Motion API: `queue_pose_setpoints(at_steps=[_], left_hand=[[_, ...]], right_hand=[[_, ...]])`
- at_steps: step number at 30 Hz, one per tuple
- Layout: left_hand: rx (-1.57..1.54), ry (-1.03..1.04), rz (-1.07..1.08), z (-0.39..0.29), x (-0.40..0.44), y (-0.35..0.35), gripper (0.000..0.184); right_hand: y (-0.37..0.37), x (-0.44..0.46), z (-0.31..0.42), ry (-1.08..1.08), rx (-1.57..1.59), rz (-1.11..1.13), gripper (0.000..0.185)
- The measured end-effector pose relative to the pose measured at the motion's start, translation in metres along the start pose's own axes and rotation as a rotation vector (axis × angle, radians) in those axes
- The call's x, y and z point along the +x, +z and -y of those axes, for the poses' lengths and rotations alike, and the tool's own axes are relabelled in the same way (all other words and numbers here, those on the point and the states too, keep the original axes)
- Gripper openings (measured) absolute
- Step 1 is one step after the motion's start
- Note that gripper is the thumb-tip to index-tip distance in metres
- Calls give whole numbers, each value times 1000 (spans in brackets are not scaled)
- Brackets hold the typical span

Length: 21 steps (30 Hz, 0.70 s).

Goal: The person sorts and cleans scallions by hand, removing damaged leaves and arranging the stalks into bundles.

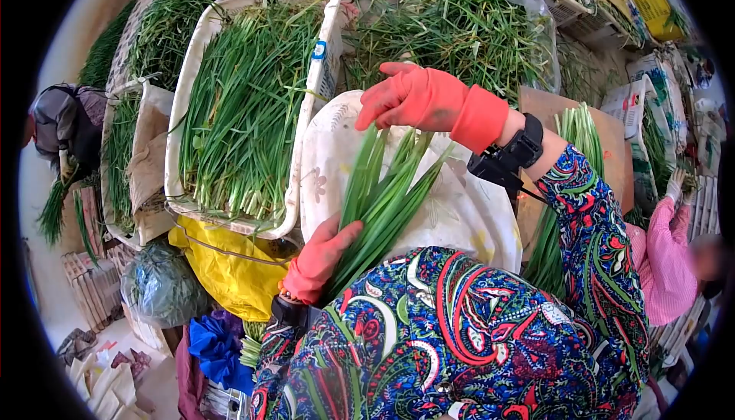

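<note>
A loose bunch of garlic chives [390, 198], with long flat green leaves, slants up from my lap. My left hand [315, 261], in a red-orange rubber glove, is closed around its lower part. At the upper, paler ends is my right hand [421, 98], gloved the same way. Its fingers bend down and pinch at the stalk ends, while one finger sticks out to the left. The fingertips partly hide the contact. Beneath the bunch lies a pale patterned cloth [329, 144].
A white crate [174, 152] packed with chives stands at left front. Loose chives [459, 37] are heaped beyond the cloth. A tidy bunch [580, 133] rests on a brown board [616, 144] at right. A yellow bag [230, 271] lies left. People work at left and right [666, 259].
</note>
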<state>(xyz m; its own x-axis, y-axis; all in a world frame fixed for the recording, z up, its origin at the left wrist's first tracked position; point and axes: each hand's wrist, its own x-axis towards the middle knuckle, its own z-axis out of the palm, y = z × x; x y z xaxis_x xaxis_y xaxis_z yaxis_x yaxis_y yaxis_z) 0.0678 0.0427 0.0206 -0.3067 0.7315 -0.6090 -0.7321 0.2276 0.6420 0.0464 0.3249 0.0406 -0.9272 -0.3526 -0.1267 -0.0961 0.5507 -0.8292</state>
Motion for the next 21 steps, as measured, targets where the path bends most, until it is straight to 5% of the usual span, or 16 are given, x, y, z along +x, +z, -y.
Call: queue_pose_setpoints(at_steps=[5, 7, 9, 11, 12, 17, 18, 21], left_hand=[[-52, -48, -9, 2, 1, 0, 36], [-73, -78, -43, 0, -1, 2, 34], [-79, -38, -62, 1, -2, 2, 33], [-97, -35, -108, 6, -4, -3, 32], [-141, -45, -126, 9, -3, -6, 32], [-170, 13, -18, 7, -2, -9, 41], [-185, 15, 11, 6, -3, -10, 42], [-165, -22, 44, 1, -1, -11, 49]], right_hand=[[11, 4, -9, 170, -47, -245, 14], [1, 8, -8, 209, 334, -414, 17], [-29, 3, -16, 112, 192, -532, 18], [-85, -1, -71, -240, -289, -692, 19], [-123, -6, -78, 196, -538, -780, 22], [-123, -51, -64, 3, -536, -769, 25], [-91, -47, -32, 204, -238, -541, 27], [-15, -40, 15, -67, -333, -180, 35]])
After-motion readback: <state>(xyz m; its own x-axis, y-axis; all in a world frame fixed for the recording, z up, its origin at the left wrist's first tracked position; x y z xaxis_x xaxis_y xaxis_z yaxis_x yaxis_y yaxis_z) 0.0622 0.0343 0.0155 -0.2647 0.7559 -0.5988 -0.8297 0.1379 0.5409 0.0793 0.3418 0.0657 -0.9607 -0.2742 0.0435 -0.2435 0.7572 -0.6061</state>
